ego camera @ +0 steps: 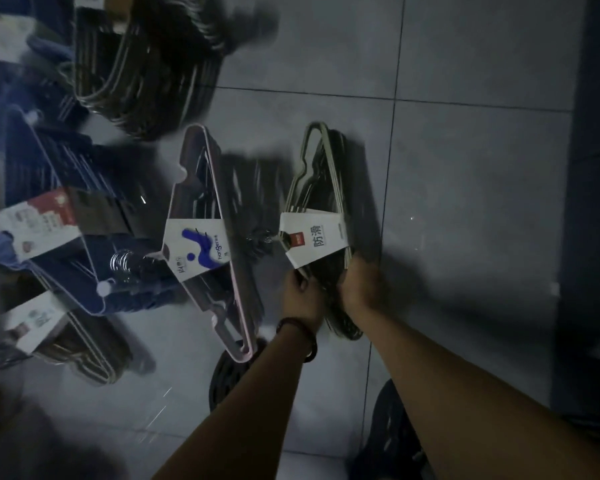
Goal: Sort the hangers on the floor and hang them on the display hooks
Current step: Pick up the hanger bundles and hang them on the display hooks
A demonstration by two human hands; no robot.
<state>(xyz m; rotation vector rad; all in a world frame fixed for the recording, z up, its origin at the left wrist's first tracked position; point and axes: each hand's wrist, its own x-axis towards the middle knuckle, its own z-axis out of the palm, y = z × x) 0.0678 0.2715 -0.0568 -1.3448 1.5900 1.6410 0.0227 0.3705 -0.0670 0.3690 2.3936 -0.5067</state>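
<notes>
Olive hanger bundle, banded by a white card sleeve, is lying on the grey tiled floor. The left grip and right grip are both curling round its near end. A pink hanger bundle is lying just beside it.

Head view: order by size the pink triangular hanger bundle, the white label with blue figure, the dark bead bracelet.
Largest: pink triangular hanger bundle.
Then: white label with blue figure.
Smallest: dark bead bracelet.
</notes>
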